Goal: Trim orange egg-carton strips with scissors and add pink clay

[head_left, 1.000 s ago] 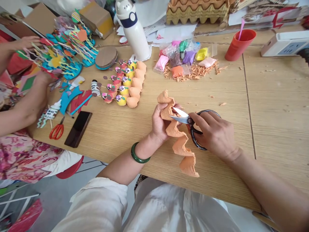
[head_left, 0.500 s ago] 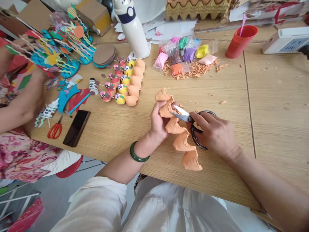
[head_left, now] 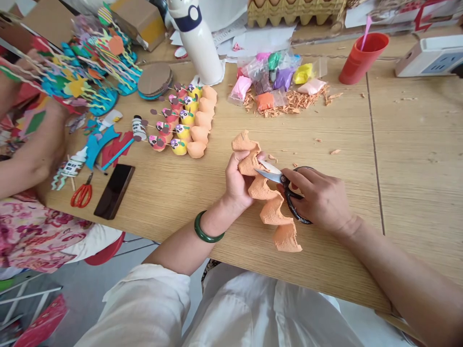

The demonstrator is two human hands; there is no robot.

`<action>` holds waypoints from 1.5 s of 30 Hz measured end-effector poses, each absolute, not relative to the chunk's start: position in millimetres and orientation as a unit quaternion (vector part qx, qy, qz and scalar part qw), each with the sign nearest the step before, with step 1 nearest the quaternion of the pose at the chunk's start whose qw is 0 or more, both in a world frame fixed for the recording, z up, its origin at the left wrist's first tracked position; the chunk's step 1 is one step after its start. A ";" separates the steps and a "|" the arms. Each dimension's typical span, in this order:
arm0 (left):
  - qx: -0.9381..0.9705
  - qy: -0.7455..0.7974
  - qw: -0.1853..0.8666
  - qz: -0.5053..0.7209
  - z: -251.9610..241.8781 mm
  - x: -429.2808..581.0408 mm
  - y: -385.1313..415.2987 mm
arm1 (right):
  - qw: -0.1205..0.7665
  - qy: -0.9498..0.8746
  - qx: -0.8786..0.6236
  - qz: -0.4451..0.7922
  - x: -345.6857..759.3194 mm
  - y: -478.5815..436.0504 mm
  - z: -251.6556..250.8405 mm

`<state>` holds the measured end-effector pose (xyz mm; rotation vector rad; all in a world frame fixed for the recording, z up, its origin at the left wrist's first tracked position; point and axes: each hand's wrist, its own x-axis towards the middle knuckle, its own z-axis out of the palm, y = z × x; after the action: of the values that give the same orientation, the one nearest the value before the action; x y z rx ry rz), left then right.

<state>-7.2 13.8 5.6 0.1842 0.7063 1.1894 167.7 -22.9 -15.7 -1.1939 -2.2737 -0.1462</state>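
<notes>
Over the pale wood-grain table (head_left: pixel 398 144), one wavy strip (head_left: pixel 272 212) of rough orange pulp carton trails down from the left hand (head_left: pixel 237 185), whose fingers clamp its upper cups, while the right hand (head_left: pixel 321 200), just beside it, grips one pair of black-handled steel scissors (head_left: pixel 273 174), blades slightly parted against the strip's edge.

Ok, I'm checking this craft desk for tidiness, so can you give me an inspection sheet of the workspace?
Surface: wooden table, scattered with orange trimmings.
Job's things: egg-carton strip; scissors with blades at its upper part.
Clutter: clay packets, red cup, white bottle, decorated cups, phone, red scissors, paper cut-outs.
Hands: left hand grips the egg-carton strip; right hand holds the scissors.
Cables: power strip at far right; no cord seen.
Surroundings: another person's arm at left; egg trays at far edge.
</notes>
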 end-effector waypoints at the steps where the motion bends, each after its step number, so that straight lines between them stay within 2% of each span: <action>1: 0.082 0.325 0.769 0.544 4.7 -7.2 13.5 | 0.282 -0.850 -0.442 -0.054 167.4 -23.1 -16.3; 17: 0.071 0.307 0.789 0.527 0.8 -4.2 11.3 | 0.287 -0.843 -0.442 -0.110 161.3 -26.1 -16.1; 30: 0.068 0.311 0.789 0.526 -0.9 -6.3 13.8 | 0.263 -0.848 -0.459 -0.040 163.8 -24.1 -18.2; 36: 0.082 0.315 0.780 0.534 0.2 -5.1 14.0 | 0.284 -0.846 -0.441 -0.089 165.4 -23.5 -21.2; 42: 0.073 0.350 0.766 0.535 -1.3 -7.0 16.4 | 0.316 -0.809 -0.488 0.086 166.5 -22.3 -17.0; 45: 0.070 0.363 0.760 0.534 -1.1 -7.8 16.8 | 0.312 -0.797 -0.509 0.097 165.6 -22.0 -11.9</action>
<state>-7.8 16.8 -1.1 0.1517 0.7894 1.1629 165.6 -22.0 -11.9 -1.3416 -2.1016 0.2556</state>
